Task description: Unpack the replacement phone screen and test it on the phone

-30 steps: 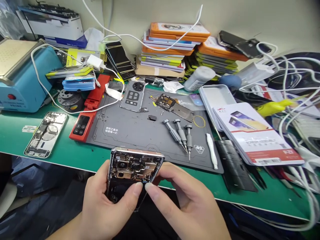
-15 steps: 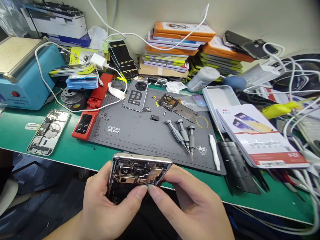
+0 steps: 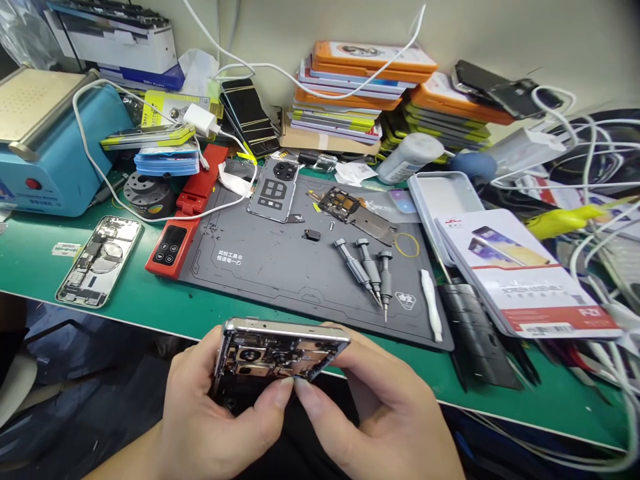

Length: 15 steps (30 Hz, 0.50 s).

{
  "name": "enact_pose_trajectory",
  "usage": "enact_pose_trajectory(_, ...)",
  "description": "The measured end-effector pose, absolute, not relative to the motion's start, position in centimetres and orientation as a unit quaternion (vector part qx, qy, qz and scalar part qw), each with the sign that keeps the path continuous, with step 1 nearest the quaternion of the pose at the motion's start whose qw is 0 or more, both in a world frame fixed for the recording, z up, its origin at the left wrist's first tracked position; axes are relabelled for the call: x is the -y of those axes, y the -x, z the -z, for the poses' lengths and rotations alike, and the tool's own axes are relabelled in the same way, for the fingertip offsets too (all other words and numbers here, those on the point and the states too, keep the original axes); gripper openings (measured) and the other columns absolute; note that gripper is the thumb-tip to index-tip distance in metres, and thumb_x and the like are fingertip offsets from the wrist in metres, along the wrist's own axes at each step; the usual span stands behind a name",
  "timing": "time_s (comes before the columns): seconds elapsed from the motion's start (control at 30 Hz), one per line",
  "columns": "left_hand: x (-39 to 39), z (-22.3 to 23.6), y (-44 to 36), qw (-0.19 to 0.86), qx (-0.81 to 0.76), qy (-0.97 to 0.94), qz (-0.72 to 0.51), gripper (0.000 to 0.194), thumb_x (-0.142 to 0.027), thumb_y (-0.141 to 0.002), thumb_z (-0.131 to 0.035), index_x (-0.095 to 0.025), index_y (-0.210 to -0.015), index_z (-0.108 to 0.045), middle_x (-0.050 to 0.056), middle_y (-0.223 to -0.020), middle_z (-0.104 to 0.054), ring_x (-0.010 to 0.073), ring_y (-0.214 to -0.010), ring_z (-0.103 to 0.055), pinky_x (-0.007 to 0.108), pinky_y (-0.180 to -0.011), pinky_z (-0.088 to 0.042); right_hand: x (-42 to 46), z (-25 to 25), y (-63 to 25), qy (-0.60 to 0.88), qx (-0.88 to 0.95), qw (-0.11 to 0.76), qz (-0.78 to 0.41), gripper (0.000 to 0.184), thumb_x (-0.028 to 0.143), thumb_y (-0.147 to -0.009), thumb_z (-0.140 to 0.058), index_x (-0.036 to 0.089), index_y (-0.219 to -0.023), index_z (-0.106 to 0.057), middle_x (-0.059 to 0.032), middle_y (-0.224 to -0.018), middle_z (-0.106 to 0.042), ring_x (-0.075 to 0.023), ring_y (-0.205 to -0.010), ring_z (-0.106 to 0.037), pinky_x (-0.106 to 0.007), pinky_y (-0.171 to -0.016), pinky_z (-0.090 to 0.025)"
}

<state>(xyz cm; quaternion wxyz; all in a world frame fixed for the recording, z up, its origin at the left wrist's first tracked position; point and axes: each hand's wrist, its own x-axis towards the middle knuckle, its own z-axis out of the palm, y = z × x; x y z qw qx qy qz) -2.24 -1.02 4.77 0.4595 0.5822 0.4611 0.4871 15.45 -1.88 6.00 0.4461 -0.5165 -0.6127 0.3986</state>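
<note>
Mat [image 3: 275, 263] (lettered "工具") lies beyond opened phone [image 3: 278, 348].

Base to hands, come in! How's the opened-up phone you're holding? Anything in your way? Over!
Left hand and right hand both gripping. Opened phone tilted, insides showing. Screwdrivers on mat beyond, not between hands and phone.

A phone-repair workshop; small screwdrivers [image 3: 371, 272] and an opened phone [image 3: 280, 353] show it.

Blue machine [image 3: 60, 163] w/ red btn [image 3: 33, 184]; grey bottle [image 3: 410, 159] nr stacked boxes [image 3: 350, 110] by wall [image 3: 280, 33].
</note>
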Motion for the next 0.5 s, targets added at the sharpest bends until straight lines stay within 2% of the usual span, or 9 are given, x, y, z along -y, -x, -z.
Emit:
enact_pose_trajectory(0.13, 1.00, -4.84, 2.20, 0.460, -0.463, -0.583, -0.483, 0.036, -0.009, -0.081, -0.081, -0.036, -0.103, -0.075, -0.013, -0.088, -0.084, 0.0103, -0.069, -0.079, 0.013, -0.068, -0.063, 1.80, -6.23, -15.26, 0.514, 0.605, 0.446, -0.412, 0.026, 0.007, -0.082, -0.069, 0.031, -0.091, -0.077, 0.0026, -0.082, -0.073, -0.0172, -0.075, -0.068, -0.029, -0.072, -0.059)
enact_pose_trajectory(0.3, 1.15, -4.65, 2.42, 0.459, -0.468, -0.587, -0.475, 0.037, -0.010, -0.081, -0.081, -0.036, -0.105, -0.074, -0.013, -0.090, -0.084, 0.0120, -0.070, -0.080, 0.016, -0.068, -0.064, 1.73, -6.13, -15.23, 0.509, 0.613, 0.447, -0.407, 0.024, 0.008, -0.081, -0.069, 0.029, -0.089, -0.076, 0.0023, -0.082, -0.074, -0.0173, -0.074, -0.069, -0.029, -0.071, -0.059)
enact_pose_trajectory(0.5, 1.17, -4.25, 2.45, 0.477, -0.495, -0.569, -0.452, 0.033, -0.018, -0.091, -0.078, -0.042, -0.114, -0.072, -0.014, -0.100, -0.084, 0.0089, -0.084, -0.080, 0.012, -0.080, -0.061, 1.45, -5.55, -15.43, 0.526, 0.603, 0.409, -0.438, 0.012, 0.017, -0.091, -0.068, 0.028, -0.086, -0.065, 0.0025, -0.084, -0.068, -0.0169, -0.080, -0.065, -0.027, -0.076, -0.057)
